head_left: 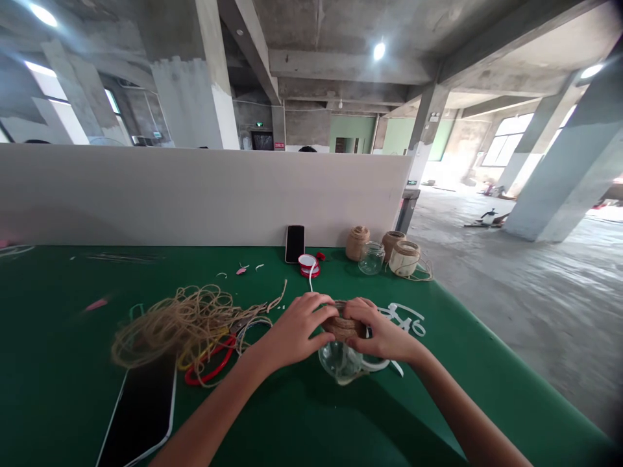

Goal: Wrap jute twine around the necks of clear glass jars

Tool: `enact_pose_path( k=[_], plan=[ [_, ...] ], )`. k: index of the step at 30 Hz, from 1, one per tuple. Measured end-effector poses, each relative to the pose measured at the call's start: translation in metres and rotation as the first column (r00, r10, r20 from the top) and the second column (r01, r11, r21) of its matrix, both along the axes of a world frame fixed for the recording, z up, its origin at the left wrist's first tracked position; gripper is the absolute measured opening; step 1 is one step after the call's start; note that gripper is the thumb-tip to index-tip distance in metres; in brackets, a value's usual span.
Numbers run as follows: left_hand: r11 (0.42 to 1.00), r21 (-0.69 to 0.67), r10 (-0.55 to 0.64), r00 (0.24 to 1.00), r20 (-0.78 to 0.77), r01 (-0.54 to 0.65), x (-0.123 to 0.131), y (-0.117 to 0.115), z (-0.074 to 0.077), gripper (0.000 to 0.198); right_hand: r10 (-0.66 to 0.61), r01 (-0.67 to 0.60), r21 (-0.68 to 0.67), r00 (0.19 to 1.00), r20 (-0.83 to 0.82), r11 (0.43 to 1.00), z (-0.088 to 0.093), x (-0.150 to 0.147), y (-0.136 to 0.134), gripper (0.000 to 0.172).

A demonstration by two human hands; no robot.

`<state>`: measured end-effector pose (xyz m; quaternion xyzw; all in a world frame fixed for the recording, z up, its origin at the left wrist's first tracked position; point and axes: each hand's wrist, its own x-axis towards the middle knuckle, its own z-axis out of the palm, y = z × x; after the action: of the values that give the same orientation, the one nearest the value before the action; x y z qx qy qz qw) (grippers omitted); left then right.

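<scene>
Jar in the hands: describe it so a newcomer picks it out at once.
On the green table, in front of the white panel, look right of the tangled twine. The jar is between the left hand and right hand. Unlike the jars grouped farther back, it has a brown twine band above a clear body.

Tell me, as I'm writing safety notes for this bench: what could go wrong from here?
The left hand and right hand hold the twine band around the jar; if they slip, the clear jar might tip. The scissors lie among the loose twine, so a tug on it could drag them. White ribbon lies close beside the jar and may snag if the jar is turned.
</scene>
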<state>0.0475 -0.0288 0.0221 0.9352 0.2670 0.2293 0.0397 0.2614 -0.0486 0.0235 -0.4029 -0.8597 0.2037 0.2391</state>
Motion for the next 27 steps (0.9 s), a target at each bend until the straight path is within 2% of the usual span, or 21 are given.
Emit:
enact_pose_path(
  k=[5, 8, 11, 16, 19, 22, 24, 27],
  plan=[
    [0.968, 0.251, 0.034, 0.996, -0.080, -0.013, -0.006, 0.012, -0.012, 0.023, 0.008, -0.008, 0.090, 1.000, -0.001, 0.996, -0.012, -0.014, 0.019, 0.022],
    [0.941, 0.337, 0.055, 0.994, -0.090, -0.021, -0.007, 0.016, -0.022, 0.022, 0.060, -0.058, 0.141, 0.998, -0.009, 0.988, -0.019, -0.017, 0.027, 0.025],
    [0.942, 0.333, 0.052, 0.997, -0.051, -0.032, -0.005, 0.017, -0.030, 0.022, 0.081, -0.075, 0.179, 0.996, -0.029, 0.981, -0.024, -0.015, 0.029, 0.032],
    [0.962, 0.260, 0.075, 0.996, 0.050, -0.086, -0.002, 0.015, -0.036, 0.027, 0.038, -0.030, 0.185, 0.998, -0.042, 0.982, -0.027, -0.010, 0.018, 0.042],
    [0.968, 0.235, 0.079, 0.996, 0.046, -0.088, -0.002, 0.012, -0.034, 0.026, -0.032, 0.066, 0.197, 0.985, -0.172, 0.978, -0.031, -0.004, 0.012, 0.044],
    [0.971, 0.223, 0.082, 0.995, 0.052, -0.091, -0.002, 0.011, -0.033, 0.025, -0.194, 0.273, 0.222, 0.927, -0.322, 0.936, -0.041, 0.008, 0.010, 0.035],
    [0.970, 0.215, 0.102, 0.992, 0.069, -0.114, -0.002, 0.010, -0.036, 0.027, -0.268, 0.345, 0.236, 0.914, -0.305, 0.909, -0.051, 0.018, 0.007, 0.030],
    [0.959, 0.205, 0.174, 0.976, 0.129, -0.198, -0.002, 0.008, -0.044, 0.029, -0.334, 0.382, 0.299, 0.921, -0.201, 0.874, -0.068, 0.030, -0.003, 0.029]
  ],
)
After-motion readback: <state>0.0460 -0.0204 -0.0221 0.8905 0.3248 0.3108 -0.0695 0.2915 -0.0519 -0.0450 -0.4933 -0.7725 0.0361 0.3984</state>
